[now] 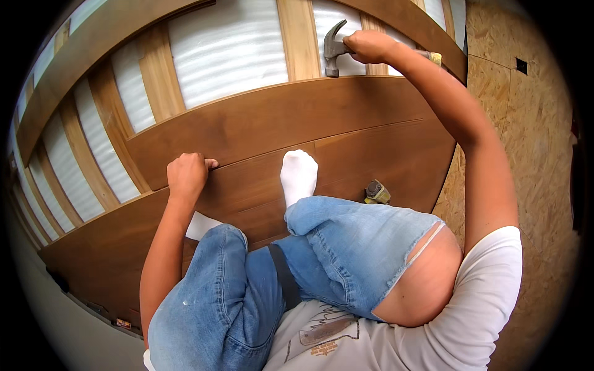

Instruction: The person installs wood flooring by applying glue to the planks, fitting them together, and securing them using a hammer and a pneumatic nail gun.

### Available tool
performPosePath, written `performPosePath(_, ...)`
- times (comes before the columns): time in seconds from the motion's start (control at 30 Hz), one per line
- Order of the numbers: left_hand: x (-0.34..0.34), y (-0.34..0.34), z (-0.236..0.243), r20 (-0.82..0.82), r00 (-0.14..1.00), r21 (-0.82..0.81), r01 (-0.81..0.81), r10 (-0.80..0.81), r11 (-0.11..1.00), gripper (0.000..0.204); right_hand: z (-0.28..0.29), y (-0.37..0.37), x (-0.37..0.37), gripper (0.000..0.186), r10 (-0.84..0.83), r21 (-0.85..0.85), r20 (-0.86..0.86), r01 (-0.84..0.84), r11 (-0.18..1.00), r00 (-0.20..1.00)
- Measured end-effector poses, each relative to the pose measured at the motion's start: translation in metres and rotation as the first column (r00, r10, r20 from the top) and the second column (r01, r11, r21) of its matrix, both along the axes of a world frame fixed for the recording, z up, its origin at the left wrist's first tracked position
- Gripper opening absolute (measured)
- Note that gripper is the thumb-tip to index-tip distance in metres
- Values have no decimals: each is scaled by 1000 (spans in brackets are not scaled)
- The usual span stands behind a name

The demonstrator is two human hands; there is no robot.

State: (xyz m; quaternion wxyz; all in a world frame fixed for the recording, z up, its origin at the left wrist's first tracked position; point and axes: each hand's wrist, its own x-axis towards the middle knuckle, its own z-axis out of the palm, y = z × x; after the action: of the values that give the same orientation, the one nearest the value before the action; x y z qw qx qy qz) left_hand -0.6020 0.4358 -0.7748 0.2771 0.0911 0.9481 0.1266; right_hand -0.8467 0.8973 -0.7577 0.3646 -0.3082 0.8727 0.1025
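Note:
My right hand (370, 47) is closed round a claw hammer (336, 48), gripping it close to the head. The yellowish handle end shows beyond my wrist. The hammer's striking face is at the far edge of a brown wooden floor plank (266, 110); whether it touches cannot be told. My left hand (187, 177) is curled into a fist over the seam between this plank and the nearer brown planks (371, 157), its thumb pointing right. What it holds, if anything, is hidden. My white-socked foot (299, 175) rests on the planks near the seam.
Past the laid planks, loose wooden strips (159, 71) lie across white foam underlay (226, 40). A long brown plank (80, 65) crosses over them. A small yellow and dark grey tool (377, 192) lies beside my right leg. Bare particle board (532, 123) extends at right.

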Motion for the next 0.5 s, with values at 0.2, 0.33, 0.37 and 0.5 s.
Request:
performPosePath(0.2, 0, -1, -3, 27, 1000, 7, 13, -13, 1000, 40, 3, 5, -27, 16, -88, -3, -126, 88, 996, 988)
performPosePath(0.33, -1, -2, -6, 77, 997, -24, 10, -8, 1000, 39, -2, 0, 0, 13, 50, 16, -44, -49, 999, 998)
performPosePath(0.37, -1, -2, -6, 80, 997, -28, 18, -16, 999, 40, 1, -2, -1, 13, 62, 41, -26, -61, 997, 998)
performPosePath(0.5, 1, -2, -5, 110, 994, -33, 1, 3, 999, 39, 18, -16, -17, 14, -83, -21, -61, 82, 996, 995)
